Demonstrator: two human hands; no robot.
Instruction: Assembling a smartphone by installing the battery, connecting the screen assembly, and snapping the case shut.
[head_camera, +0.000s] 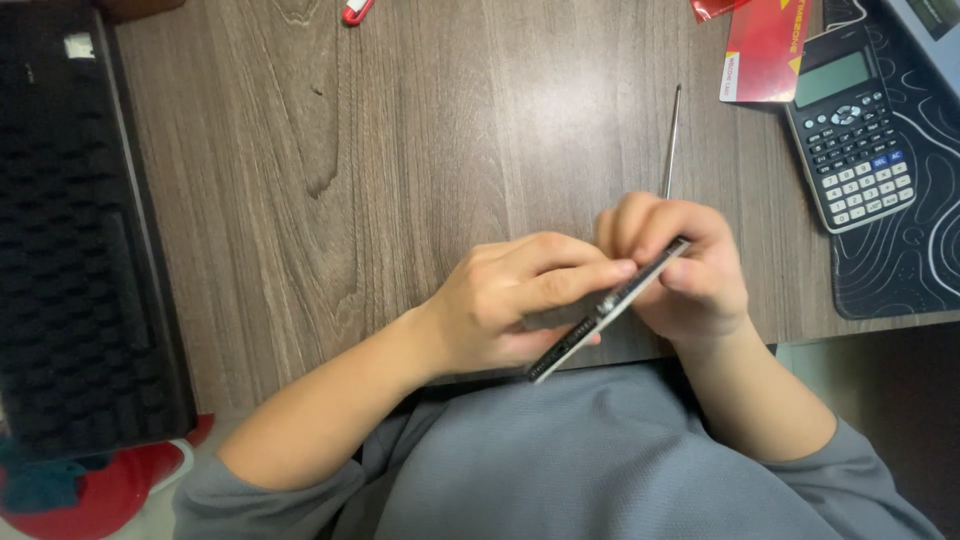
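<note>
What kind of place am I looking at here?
Probably a desk at home or in an office: a wood-grain tabletop with a scientific calculator on a patterned dark mat and a black keyboard at the left edge.

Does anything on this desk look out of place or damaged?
Nothing looks damaged or spilled. Both hands, left and right, hold a thin flat device edge-on above the desk. A thin metal rod lies loose behind them.

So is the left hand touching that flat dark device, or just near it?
Touching. The head view shows the left hand with its fingers laid along the edge of the flat dark device, which it holds edge-on together with the right hand.
</note>
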